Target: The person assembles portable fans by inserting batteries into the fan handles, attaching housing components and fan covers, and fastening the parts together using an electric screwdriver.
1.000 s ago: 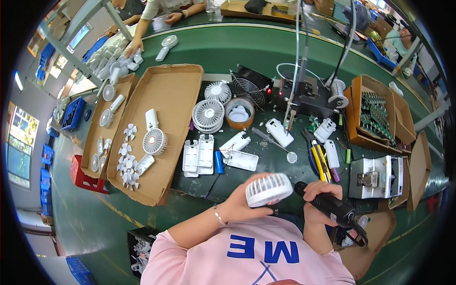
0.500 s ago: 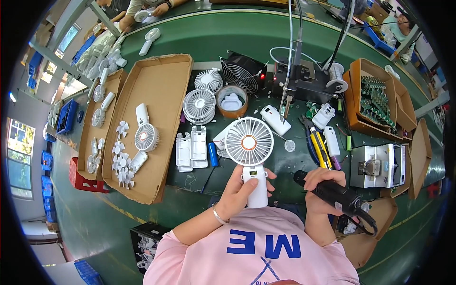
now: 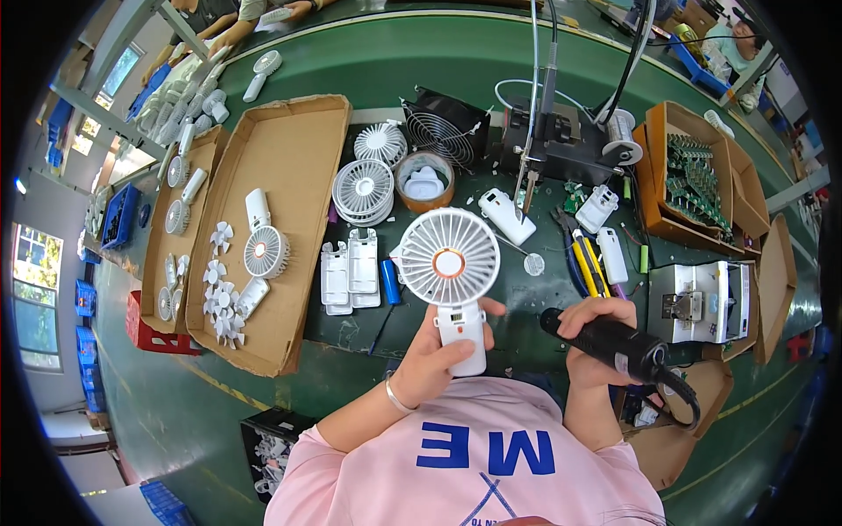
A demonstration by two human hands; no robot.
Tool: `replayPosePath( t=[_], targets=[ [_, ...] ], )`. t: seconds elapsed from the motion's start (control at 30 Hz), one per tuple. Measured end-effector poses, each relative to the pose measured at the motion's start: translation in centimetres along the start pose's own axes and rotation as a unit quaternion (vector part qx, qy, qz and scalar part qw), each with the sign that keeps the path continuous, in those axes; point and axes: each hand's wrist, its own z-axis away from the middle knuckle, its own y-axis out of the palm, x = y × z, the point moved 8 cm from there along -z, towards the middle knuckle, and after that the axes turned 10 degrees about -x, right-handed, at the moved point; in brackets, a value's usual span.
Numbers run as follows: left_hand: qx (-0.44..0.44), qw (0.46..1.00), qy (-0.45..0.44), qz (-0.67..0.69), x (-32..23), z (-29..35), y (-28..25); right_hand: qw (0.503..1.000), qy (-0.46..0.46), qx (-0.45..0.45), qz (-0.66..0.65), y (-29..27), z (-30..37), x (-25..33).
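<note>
Over the near edge of the dark green table [image 3: 517, 294], we find a white handheld fan [image 3: 450, 257] gripped in the left hand [image 3: 425, 373], its round grille facing up and an orange ring at its centre. We note the thumb laid across the front of the handle and the other fingers curled around it. To the right of the fan and apart from it, the right hand [image 3: 586, 368] is wrapped about a black corded tool [image 3: 627, 348], whose blunt end points leftward to the fan's handle. Across the surface beyond, we distinguish, from left to right, a cardboard tray [image 3: 289, 158] bearing white propellers [image 3: 230, 298] and another fan, a stack of white grilles [image 3: 363, 188], open white shells [image 3: 364, 267] beside a blue cylinder [image 3: 390, 280], a brown ring [image 3: 424, 200] with a white part inside, and pliers [image 3: 574, 263] next to a yellow-handled tool [image 3: 593, 267]. Behind these we observe a black box fan [image 3: 443, 127] and a black apparatus with a spool of wire [image 3: 620, 140]; at the right, an open box [image 3: 653, 180] holds green circuit boards [image 3: 693, 188]. Farther out, we see a green surface [image 3: 377, 66] with co-workers' arms at its upper left, a red stool [image 3: 153, 329] on the green floor [image 3: 140, 399], and a window [image 3: 37, 294] at far left.
</note>
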Motion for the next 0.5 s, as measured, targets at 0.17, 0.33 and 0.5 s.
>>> replayPosePath(
  t=[0.17,0.33,0.5],
  targets=[
    [-0.089,0.979,0.022,-0.183,-0.4,0.2,-1.3,0.887,-0.063,0.103,0.445,-3.1,0.2,0.4],
    [-0.075,0.936,0.094,-0.331,-0.6,0.1,-2.2,0.927,0.027,-0.317,0.2,-11.9,1.2,1.2],
    [-0.071,0.981,0.03,-0.177,-0.6,0.1,-1.1,0.926,0.183,-0.329,0.02,-14.8,1.0,-2.8]
  ],
)
